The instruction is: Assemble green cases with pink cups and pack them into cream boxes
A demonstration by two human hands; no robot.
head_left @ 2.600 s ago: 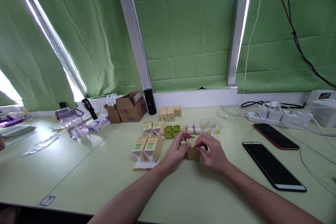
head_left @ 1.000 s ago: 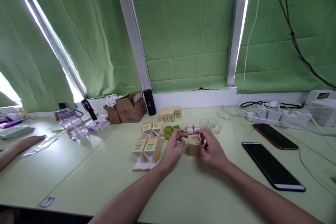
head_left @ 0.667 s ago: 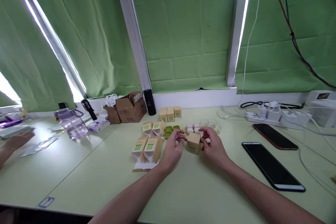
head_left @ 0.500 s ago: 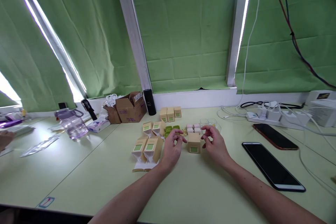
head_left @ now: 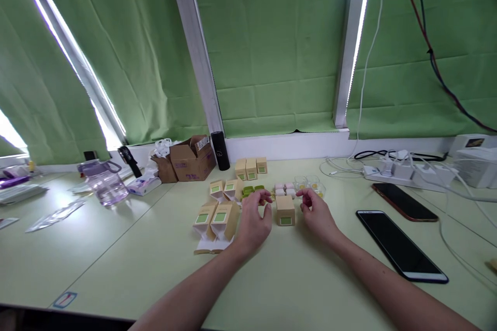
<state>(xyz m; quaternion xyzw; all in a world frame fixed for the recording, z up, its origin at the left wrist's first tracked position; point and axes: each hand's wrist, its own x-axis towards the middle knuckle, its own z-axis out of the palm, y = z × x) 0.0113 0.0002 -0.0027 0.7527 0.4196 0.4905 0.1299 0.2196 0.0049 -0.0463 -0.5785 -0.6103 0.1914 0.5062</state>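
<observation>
Holding nothing in left grip (head_left: 254, 221) or right grip (head_left: 316, 215) (loosely curled, partly spread). Could tip small box (head_left: 286, 210) between or scatter green containers (head_left: 247, 191) through careless sideways brush.

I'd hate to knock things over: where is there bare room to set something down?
Two patches look bare: between the purple water bottle and the open kraft boxes, and in front of the closed kraft box, between the forearms. Crowded: behind that box, with green containers, pink-and-white pieces, clear cups.
</observation>
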